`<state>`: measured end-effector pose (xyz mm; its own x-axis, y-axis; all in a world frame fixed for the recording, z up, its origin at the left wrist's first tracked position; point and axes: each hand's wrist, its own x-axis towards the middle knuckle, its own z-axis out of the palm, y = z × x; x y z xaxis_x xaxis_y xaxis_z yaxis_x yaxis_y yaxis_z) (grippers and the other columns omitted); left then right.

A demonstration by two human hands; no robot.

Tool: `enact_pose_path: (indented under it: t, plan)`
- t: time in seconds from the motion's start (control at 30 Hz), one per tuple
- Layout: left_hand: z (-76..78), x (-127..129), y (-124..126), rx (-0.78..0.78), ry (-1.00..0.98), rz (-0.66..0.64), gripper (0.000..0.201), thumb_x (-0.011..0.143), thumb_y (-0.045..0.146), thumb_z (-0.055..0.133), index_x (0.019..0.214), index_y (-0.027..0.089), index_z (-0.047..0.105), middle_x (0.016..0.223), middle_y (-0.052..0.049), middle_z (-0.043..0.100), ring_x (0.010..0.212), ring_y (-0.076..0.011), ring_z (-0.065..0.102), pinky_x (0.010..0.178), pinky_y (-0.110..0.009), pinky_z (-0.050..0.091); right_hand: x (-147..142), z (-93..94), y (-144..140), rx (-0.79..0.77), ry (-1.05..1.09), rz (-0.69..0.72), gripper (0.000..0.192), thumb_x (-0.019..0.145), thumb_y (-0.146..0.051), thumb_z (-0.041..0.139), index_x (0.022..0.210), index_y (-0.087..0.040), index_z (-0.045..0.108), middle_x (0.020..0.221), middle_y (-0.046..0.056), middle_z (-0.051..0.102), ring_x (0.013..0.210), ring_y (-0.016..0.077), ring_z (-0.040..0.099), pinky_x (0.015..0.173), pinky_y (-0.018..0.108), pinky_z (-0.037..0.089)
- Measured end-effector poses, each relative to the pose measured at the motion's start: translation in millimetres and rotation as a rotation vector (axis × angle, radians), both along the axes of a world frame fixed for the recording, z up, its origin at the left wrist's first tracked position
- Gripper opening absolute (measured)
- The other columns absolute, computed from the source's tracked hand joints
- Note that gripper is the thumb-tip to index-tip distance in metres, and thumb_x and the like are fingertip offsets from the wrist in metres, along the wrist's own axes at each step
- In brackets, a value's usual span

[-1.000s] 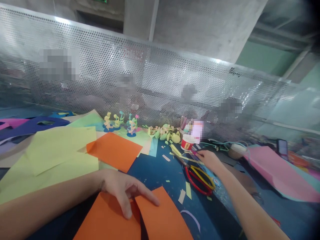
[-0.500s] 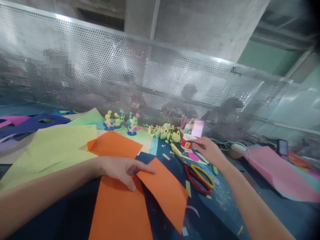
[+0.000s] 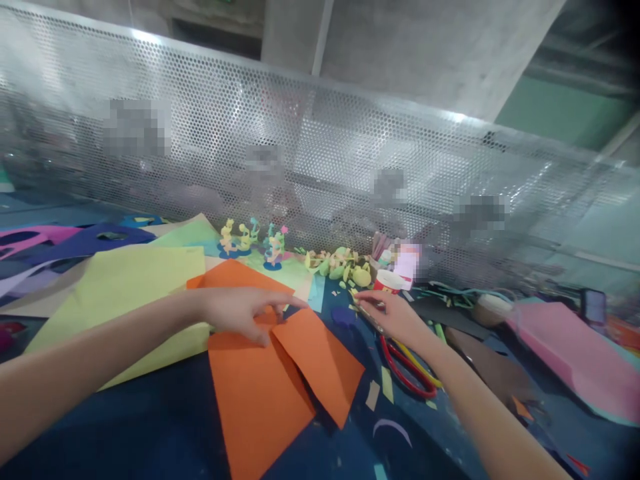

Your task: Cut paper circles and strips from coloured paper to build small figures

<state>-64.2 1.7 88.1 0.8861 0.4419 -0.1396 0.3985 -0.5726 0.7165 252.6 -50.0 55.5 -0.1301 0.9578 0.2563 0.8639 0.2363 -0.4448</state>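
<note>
Left hand (image 3: 240, 312): palm down, fingers spread flat on orange paper (image 3: 260, 393).
Right hand (image 3: 395, 317): outstretched, grip pinched on scissors (image 3: 407, 363).

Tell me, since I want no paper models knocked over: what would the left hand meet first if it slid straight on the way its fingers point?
Probably the right hand. The left hand points rightward across the orange paper, not back toward the paper figures. Depth is unclear.

The left hand (image 3: 240, 312) is lying palm down at centre frame, fingers spread, forearm stretching from lower left. The right hand (image 3: 393, 315) is reaching forward right of centre, fingers loosely curled.
</note>
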Motion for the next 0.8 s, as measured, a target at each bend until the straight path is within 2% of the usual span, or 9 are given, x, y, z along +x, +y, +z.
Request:
enact_pose_path:
  t: [0.07,0.17,0.3,0.4,0.5,0.57,0.63,0.7,0.8]
  plan:
    - [8.3,-4.3,1.8,-0.099,-0.003,-0.056,0.069,0.07,0.029,0.068,0.132,0.035,0.038,0.11,-0.001,0.057,0.097,-0.0208,0.056,0.081,-0.025,0.043,-8.7,0.5,-1.1,-0.039,0.031,0.027,0.029,0.085,-0.032,0.044,0.103,-0.019,0.063,0.097,0.005,0.068,0.082,0.0173,0.064,0.075,0.03,0.05]
    - [15.5,-13.2,8.7,-0.358,-0.072,-0.088,0.072,0.07,0.024,0.068,0.134,0.031,0.036,0.099,0.0,0.061,0.093,-0.0191,0.059,0.081,-0.026,0.045,-26.4,-3.4,-6.2,-0.101,0.081,0.102,0.025,0.084,-0.032,0.047,0.1,-0.021,0.063,0.096,0.003,0.068,0.081,0.0164,0.064,0.075,0.029,0.049]
    - [15.5,-24.1,20.6,-0.519,-0.255,0.115,0.069,0.065,0.017,0.071,0.128,0.027,0.044,0.087,0.003,0.065,0.084,-0.0166,0.063,0.075,-0.025,0.048,-46.0,-10.7,-14.3,-0.166,0.106,0.2,0.021,0.083,-0.032,0.049,0.094,-0.021,0.062,0.092,0.003,0.066,0.083,0.0171,0.061,0.074,0.03,0.048]
    - [10.2,-21.1,23.0,-0.644,-0.41,0.297,0.041,0.068,0.023,0.071,0.108,0.022,0.06,0.09,-0.003,0.067,0.078,-0.0175,0.065,0.069,-0.027,0.05,-54.3,-14.1,-16.1,-0.198,0.157,0.266,0.022,0.078,-0.036,0.055,0.09,-0.021,0.065,0.093,0.005,0.065,0.086,0.0208,0.058,0.078,0.034,0.046]
    - [-2.2,-5.3,19.2,-0.715,-0.536,0.389,0.023,0.071,0.031,0.069,0.088,0.016,0.064,0.086,-0.006,0.068,0.074,-0.0181,0.065,0.067,-0.028,0.051,-59.8,-12.9,-13.0,-0.236,0.49,0.211,0.033,0.078,-0.048,0.053,0.088,-0.019,0.066,0.098,0.009,0.065,0.094,0.0243,0.058,0.084,0.037,0.045]
    - [-15.5,8.6,16.2,-0.7,-0.628,0.429,0.025,0.071,0.032,0.069,0.088,0.015,0.063,0.088,-0.006,0.068,0.077,-0.0178,0.064,0.07,-0.028,0.05,-63.4,-10.7,-11.4,-0.282,0.681,0.157,0.051,0.085,-0.056,0.032,0.106,-0.018,0.06,0.102,0.011,0.064,0.095,0.0239,0.06,0.081,0.037,0.048]
    - [-31.4,21.6,14.3,-0.686,-0.672,0.506,0.029,0.071,0.036,0.069,0.089,0.015,0.06,0.089,-0.007,0.067,0.081,-0.0189,0.064,0.072,-0.029,0.049,-67.5,-10.3,-12.7,-0.326,0.791,0.152,0.058,0.089,-0.054,0.018,0.126,-0.019,0.044,0.112,0.011,0.062,0.097,0.0223,0.061,0.078,0.036,0.05]
    - [-47.2,31.5,13.3,-0.644,-0.695,0.564,0.031,0.071,0.04,0.067,0.085,0.015,0.058,0.088,-0.006,0.066,0.083,-0.0198,0.062,0.072,-0.03,0.049,-71.1,-13.5,-16.9,-0.352,0.908,0.162,0.054,0.087,-0.052,0.03,0.134,-0.024,0.031,0.122,0.008,0.057,0.103,0.0217,0.059,0.08,0.036,0.05]
    - [-66.0,40.2,11.0,-0.562,-0.767,0.659,0.029,0.072,0.041,0.065,0.087,0.017,0.057,0.089,-0.003,0.065,0.095,-0.0188,0.059,0.077,-0.025,0.047,-73.3,-24.3,-22.0,-0.275,0.931,0.133,0.059,0.081,-0.051,0.048,0.134,-0.03,0.032,0.128,0.005,0.052,0.11,0.0234,0.055,0.085,0.038,0.049]
